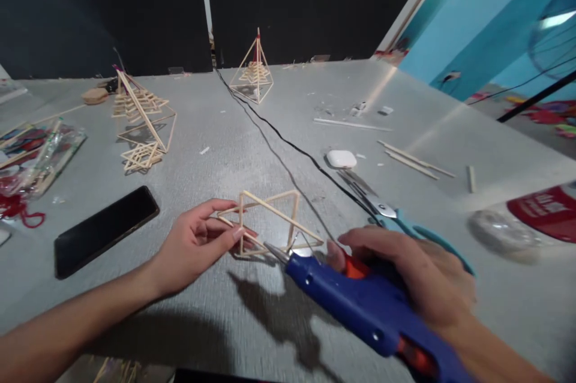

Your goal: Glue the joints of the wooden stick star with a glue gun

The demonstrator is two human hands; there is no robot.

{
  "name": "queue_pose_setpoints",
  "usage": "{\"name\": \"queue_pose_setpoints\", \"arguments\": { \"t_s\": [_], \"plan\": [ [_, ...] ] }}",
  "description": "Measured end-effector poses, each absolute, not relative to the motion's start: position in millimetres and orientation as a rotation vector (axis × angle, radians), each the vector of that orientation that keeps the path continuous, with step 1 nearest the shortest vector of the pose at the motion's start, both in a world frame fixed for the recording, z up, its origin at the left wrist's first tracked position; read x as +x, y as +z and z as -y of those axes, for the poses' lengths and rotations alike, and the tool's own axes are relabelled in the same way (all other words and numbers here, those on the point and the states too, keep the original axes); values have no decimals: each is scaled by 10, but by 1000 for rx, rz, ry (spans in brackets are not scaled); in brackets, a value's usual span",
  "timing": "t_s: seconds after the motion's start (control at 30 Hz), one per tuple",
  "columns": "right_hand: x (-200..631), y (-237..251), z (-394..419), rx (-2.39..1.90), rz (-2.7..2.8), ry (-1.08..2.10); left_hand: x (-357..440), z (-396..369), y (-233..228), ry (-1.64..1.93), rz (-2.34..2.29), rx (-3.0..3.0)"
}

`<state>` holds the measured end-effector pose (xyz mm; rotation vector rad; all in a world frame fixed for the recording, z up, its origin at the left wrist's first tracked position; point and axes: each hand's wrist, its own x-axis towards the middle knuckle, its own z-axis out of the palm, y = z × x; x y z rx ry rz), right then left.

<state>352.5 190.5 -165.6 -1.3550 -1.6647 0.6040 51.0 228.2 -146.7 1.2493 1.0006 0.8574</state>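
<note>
My left hand (198, 244) pinches the left side of a small frame of thin wooden sticks (270, 222) that rests on the grey table (252, 149). My right hand (414, 278) grips a blue hot glue gun (360, 305) with an orange trigger. Its metal nozzle points left and touches the lower front of the stick frame. The frame is made of two crossed triangles.
A black phone (105, 230) lies left of my left hand. Teal-handled scissors (387, 215) and a white earbud case (341, 158) lie beyond my right hand. Loose sticks (414, 161), a black cable (279, 134), two finished stick pyramids (141, 122) (254, 71) and a bag of materials (31, 155) are around.
</note>
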Motion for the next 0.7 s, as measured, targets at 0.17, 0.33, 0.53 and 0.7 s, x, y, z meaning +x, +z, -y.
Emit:
{"name": "queue_pose_setpoints", "arguments": {
  "t_s": [0.17, 0.33, 0.53, 0.7],
  "plan": [
    [3357, -1582, -1872, -1301, 1628, 436, 504, -2241, -1514, 1057, -1076, 1548],
    [3391, -1535, -1951, -1177, 1795, 961, 511, -2238, -1475, 1084, -1079, 1683],
    [3286, -1569, -1983, -1273, 1566, 1003, 518, -2279, -1471, 927, -1155, 1822],
    [3308, -1596, -2041, -1277, 1627, 1160, 508, -2314, -1420, 931, -1182, 1976]
  ]
}}
